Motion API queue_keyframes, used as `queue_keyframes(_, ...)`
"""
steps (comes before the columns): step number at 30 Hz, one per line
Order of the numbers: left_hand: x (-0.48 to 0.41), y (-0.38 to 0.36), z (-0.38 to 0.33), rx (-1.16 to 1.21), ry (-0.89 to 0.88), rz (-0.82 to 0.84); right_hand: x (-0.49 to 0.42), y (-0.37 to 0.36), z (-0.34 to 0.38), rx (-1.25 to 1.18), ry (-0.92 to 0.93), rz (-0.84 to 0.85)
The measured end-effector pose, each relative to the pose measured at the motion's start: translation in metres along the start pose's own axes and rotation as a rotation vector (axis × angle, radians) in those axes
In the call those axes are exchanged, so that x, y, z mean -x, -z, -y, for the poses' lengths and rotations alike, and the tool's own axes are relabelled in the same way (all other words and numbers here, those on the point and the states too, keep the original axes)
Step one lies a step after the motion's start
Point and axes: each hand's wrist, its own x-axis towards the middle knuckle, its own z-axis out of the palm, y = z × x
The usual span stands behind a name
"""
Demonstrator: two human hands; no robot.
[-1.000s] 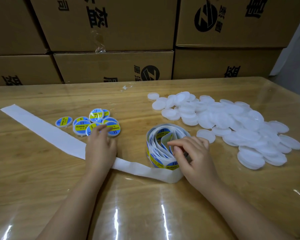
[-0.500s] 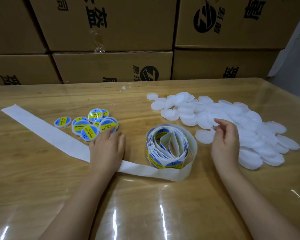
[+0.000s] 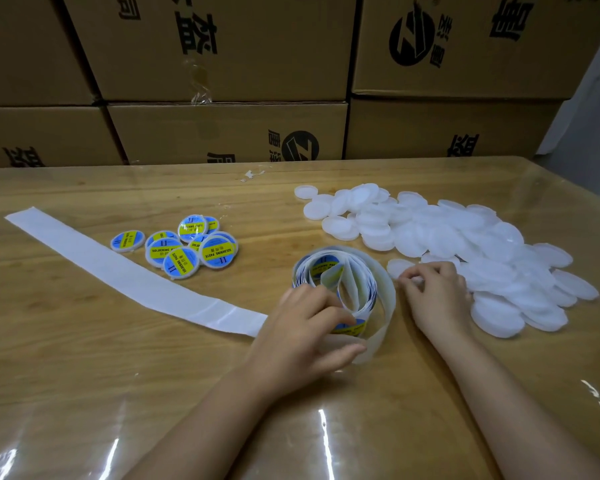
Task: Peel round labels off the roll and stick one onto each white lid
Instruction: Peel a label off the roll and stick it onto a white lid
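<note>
Though loose, roll (image 3: 343, 282) against left hand (image 3: 305, 337).

Nearest me the table (image 3: 84, 393) is bare wood on either side of my arms, so that's easy passing. Off to the left the backing strip (image 3: 118, 271) lies flat on a slant, with the labelled lids (image 3: 187, 247) bunched just behind it. The label roll (image 3: 354, 282) stands mid-table with my left hand (image 3: 305, 334) gripping its near edge. My right hand (image 3: 433, 292) pinches a white lid (image 3: 417, 280) just beside it, leaving a narrow gap. The lid pile (image 3: 482, 244) fills the right, and cardboard boxes (image 3: 222, 133) wall off the back.
</note>
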Motion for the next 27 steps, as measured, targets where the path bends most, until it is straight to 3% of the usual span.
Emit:
queue_keyframes(3, 0.001, -0.001, 0.004, -0.069, -0.035, 0.028, 0.001, 0.003, 0.005, -0.404, 0.023, -0.069)
queue_keyframes(5, 0.001, -0.002, 0.006, -0.075, -0.036, 0.021, 0.002, 0.005, 0.013, -0.703, -0.037, -0.027)
queue_keyframes(8, 0.002, -0.001, 0.004, 0.022, 0.029, -0.014, 0.005, 0.013, 0.022, -1.325, -0.162, 0.246)
queue_keyframes(10, 0.001, 0.000, 0.003, 0.141, 0.119, -0.073, 0.005, 0.022, 0.022, -1.544, -0.153, 0.417)
queue_keyframes(15, -0.002, 0.001, -0.001, 0.359, 0.310, -0.190, 0.014, 0.030, 0.022, -1.376, 0.080, 0.675)
queue_keyframes(21, -0.004, 0.001, -0.002, 0.461, 0.424, -0.227, 0.028, 0.029, 0.031, -1.150, 0.231, 0.748)
queue_keyframes(25, -0.003, 0.001, 0.000, 0.405, 0.370, -0.207, 0.030, 0.023, 0.036, -1.115, 0.204, 0.536)
queue_keyframes(27, -0.003, 0.001, 0.000, 0.333, 0.323, -0.204, 0.028, 0.021, 0.033, -0.879, 0.283, 0.343)
